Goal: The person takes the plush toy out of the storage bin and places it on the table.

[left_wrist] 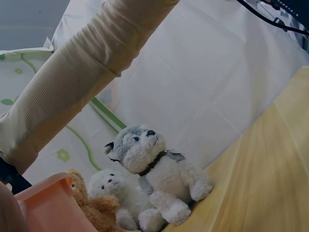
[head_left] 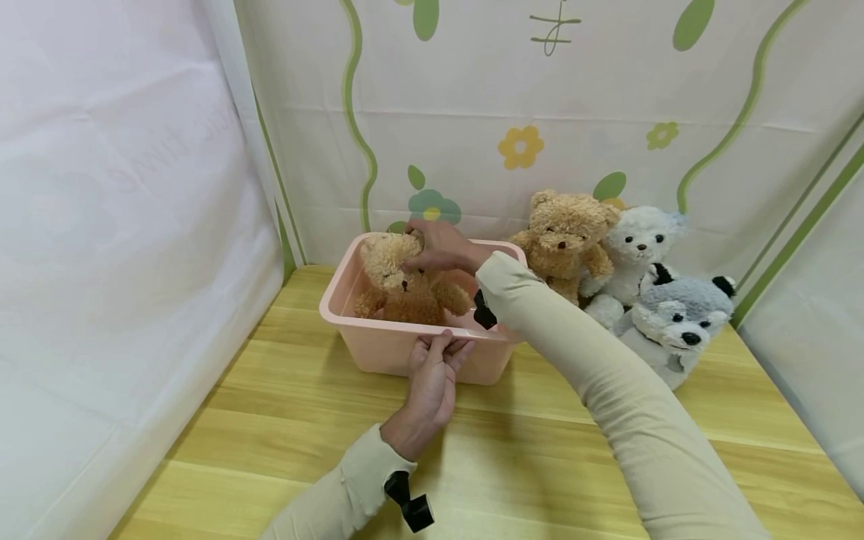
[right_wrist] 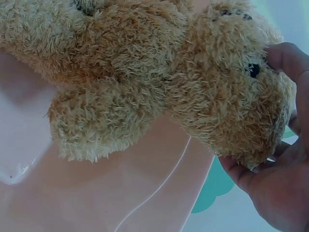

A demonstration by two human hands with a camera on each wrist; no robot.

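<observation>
A brown teddy bear [head_left: 408,296] sits upright inside a pink plastic bin [head_left: 378,349], facing the front. My right hand [head_left: 442,246] grips the bear's head from above and behind; in the right wrist view the thumb and fingers curl around that head [right_wrist: 227,92]. With thumb on the rim and fingers below it, my left hand [head_left: 432,379] pinches the front edge of the bin. Only a bit of the left hand shows at the lower left corner of the left wrist view.
Right of the bin sit a second brown teddy bear [head_left: 567,236], a white bear [head_left: 637,244] and a grey-and-white husky plush [head_left: 678,322], grouped closely. All stand on a wooden table [head_left: 283,427], with printed white cloth [head_left: 466,82] behind and at the sides.
</observation>
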